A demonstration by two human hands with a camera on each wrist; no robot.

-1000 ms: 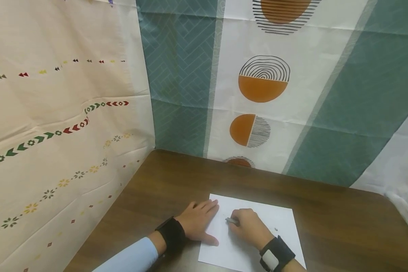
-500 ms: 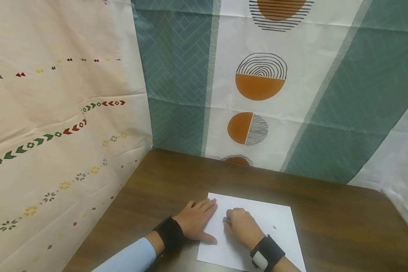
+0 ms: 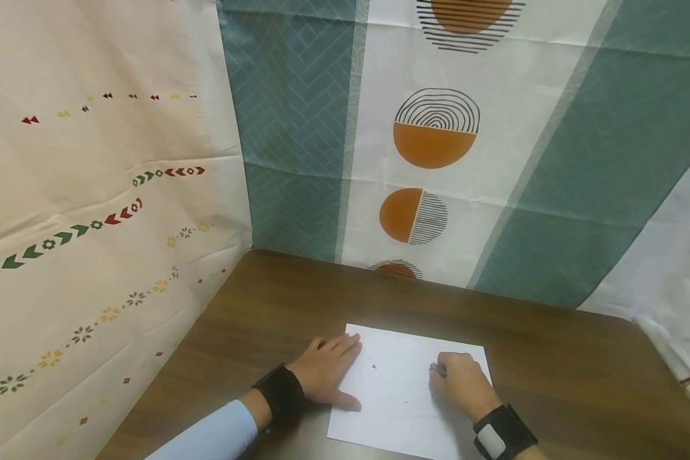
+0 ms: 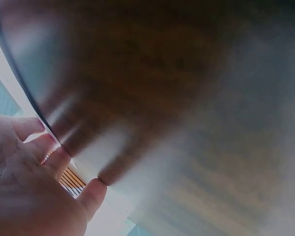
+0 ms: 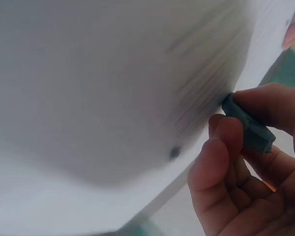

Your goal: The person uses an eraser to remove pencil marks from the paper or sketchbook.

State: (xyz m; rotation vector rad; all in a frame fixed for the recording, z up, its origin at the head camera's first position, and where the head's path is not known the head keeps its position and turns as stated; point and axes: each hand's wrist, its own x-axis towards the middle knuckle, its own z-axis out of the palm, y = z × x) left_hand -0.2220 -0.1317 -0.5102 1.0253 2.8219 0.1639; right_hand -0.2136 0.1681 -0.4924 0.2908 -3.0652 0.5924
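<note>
A white sheet of paper [image 3: 388,425] lies on the brown table. My left hand [image 3: 324,372] rests flat on its left edge, fingers straight and thumb spread; the left wrist view shows the fingertips [image 4: 92,194] on the surface. Over the right part of the sheet, my right hand [image 3: 464,386] pinches a small dark grey-green eraser [image 5: 250,127] between thumb and fingers, one end against the paper. Faint grey streaks [image 5: 201,73] run across the sheet near the eraser. A dark crumb [image 3: 374,367] lies near the left hand.
The wooden table [image 3: 299,287] extends around the sheet. Behind it hangs a green and white patterned cloth [image 3: 299,128]. At the left is a cream cloth [image 3: 92,255] with small printed motifs. Both wrists wear black bands [image 3: 278,391].
My right hand has moved rightward across the paper with the eraser, after a small shift near the left hand. A dark crumb shows where it was. The left hand stays in place.
</note>
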